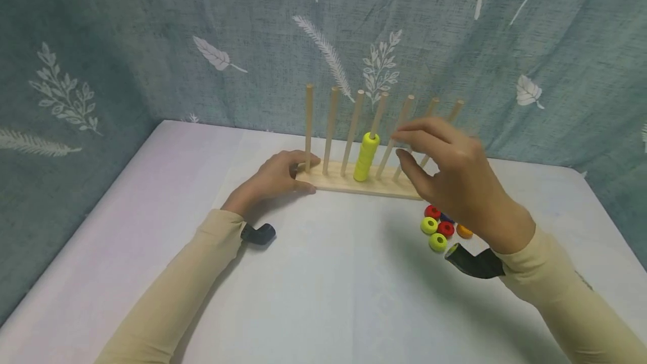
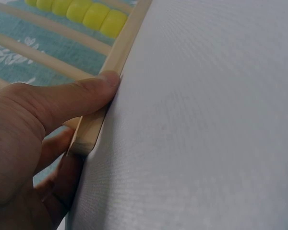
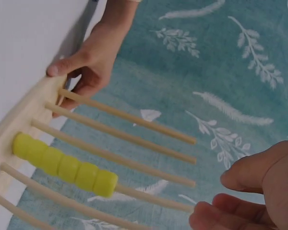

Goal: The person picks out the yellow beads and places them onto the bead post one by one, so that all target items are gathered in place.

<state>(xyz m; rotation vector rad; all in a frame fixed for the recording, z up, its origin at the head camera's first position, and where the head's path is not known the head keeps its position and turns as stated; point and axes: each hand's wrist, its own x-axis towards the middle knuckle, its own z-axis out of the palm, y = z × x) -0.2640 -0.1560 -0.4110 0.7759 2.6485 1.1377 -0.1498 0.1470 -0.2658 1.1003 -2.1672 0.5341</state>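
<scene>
A wooden peg rack [image 1: 331,183] with a row of upright pegs stands at the back of the table. My left hand [image 1: 275,178] grips the left end of its base; in the left wrist view the thumb [image 2: 93,91] presses along the base edge while the other fingers go behind it. Yellow beads [image 1: 366,157] are stacked on the middle peg, whose top sticks out above them. My right hand [image 1: 457,178] hovers over the rack's right part, thumb and fingers apart, nothing between them. In the right wrist view its fingertips [image 3: 201,216] are near the tip of the beaded peg.
Loose beads lie on the white table [image 1: 303,285] below the right hand: yellow-green [image 1: 437,242], red [image 1: 446,230], orange [image 1: 464,232] and dark blue, partly hidden. A teal leaf-patterned curtain [image 1: 273,72] hangs behind the rack. A dark curved piece [image 1: 259,234] sits at each wrist.
</scene>
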